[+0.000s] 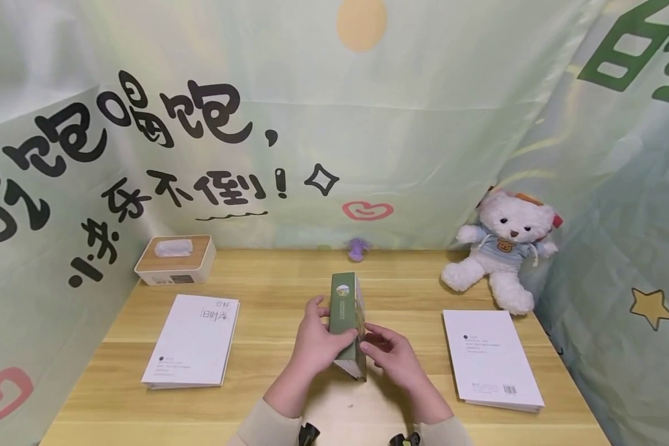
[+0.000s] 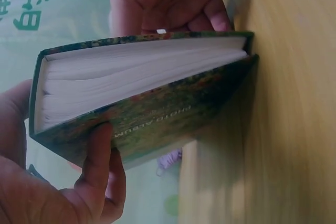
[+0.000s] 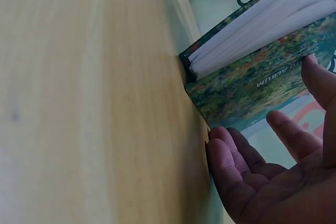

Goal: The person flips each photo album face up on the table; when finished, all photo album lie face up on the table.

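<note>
A thick green photo album [image 1: 342, 310] stands on the table with its spine up and its covers' free edges down. My left hand [image 1: 319, 337] grips it across the spine, thumb on the near side; in the left wrist view, fingers [image 2: 100, 145] press the patterned cover of the album [image 2: 157, 114]. At the album's right side is my right hand [image 1: 393, 356], fingers loosely bent. The right wrist view has one fingertip of this hand [image 3: 262, 177] touching the cover of the album [image 3: 262, 82], the others low beside it. White page edges show between the covers, which spread slightly towards the table.
A white book [image 1: 192, 341] lies on the left of the table [image 1: 267, 285], another white book [image 1: 493, 356] on the right. At the back are a tissue box [image 1: 175, 260], a small purple toy [image 1: 358, 249] and a white teddy bear [image 1: 502, 248]. Printed curtains hang behind.
</note>
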Action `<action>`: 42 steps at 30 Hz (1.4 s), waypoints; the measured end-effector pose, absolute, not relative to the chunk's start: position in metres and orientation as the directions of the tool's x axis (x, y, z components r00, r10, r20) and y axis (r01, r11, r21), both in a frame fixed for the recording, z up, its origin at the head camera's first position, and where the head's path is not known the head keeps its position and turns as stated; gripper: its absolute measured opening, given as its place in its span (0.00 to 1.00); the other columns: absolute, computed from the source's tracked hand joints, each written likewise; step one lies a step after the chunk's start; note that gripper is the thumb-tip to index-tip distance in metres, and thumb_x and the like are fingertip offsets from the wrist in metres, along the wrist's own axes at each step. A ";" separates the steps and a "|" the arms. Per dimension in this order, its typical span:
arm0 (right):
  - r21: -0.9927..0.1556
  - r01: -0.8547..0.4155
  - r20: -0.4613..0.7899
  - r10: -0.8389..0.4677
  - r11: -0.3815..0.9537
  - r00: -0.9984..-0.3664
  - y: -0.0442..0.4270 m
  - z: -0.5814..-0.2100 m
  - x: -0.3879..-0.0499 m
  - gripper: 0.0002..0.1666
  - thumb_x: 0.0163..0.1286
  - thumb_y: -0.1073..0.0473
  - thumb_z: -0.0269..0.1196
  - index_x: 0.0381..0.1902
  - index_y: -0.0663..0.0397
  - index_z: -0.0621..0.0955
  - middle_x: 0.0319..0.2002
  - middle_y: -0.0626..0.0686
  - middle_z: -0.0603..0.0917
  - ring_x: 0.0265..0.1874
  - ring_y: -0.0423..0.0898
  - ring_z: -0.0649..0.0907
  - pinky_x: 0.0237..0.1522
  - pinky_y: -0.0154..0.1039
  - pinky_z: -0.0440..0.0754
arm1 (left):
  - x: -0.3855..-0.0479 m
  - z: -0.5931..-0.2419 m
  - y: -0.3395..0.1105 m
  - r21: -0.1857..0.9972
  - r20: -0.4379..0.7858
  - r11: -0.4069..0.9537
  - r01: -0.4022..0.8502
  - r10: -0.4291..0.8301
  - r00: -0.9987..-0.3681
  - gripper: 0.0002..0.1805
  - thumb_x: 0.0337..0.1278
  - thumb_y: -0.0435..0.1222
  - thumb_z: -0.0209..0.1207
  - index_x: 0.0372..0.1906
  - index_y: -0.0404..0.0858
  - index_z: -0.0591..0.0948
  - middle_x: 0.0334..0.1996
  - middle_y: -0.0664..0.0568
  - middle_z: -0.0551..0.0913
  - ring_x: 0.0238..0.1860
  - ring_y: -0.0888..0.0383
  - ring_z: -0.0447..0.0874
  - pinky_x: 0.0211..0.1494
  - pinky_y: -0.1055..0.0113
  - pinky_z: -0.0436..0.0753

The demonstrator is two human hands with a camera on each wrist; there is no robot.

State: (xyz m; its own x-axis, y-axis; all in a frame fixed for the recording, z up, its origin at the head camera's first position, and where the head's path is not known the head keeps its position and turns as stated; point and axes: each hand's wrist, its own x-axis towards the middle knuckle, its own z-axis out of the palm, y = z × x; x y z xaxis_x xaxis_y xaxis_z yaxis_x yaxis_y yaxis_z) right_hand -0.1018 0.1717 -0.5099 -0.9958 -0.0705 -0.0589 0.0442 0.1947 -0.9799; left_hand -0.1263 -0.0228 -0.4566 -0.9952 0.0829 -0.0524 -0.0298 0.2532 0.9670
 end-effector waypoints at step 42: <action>-0.773 -0.108 0.004 -0.165 0.625 -0.986 0.150 -0.504 -0.105 0.37 0.60 0.58 0.81 0.63 0.70 0.82 0.57 0.62 0.75 0.51 0.54 0.80 0.59 0.59 0.81 | -0.119 -0.502 -0.087 0.899 -0.063 0.437 -0.029 0.065 -0.996 0.25 0.59 0.31 0.72 0.61 0.28 0.84 0.53 0.32 0.87 0.46 0.43 0.89 0.44 0.56 0.91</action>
State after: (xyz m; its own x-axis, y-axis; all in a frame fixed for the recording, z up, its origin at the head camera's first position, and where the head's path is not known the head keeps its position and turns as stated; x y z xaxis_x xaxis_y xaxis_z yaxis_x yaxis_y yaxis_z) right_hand -0.1049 0.1504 -0.5044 -0.9863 -0.1651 0.0039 -0.1076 0.6247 -0.7734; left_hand -0.1191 -0.0873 -0.5022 -0.9959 0.0646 -0.0634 -0.0288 0.4374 0.8988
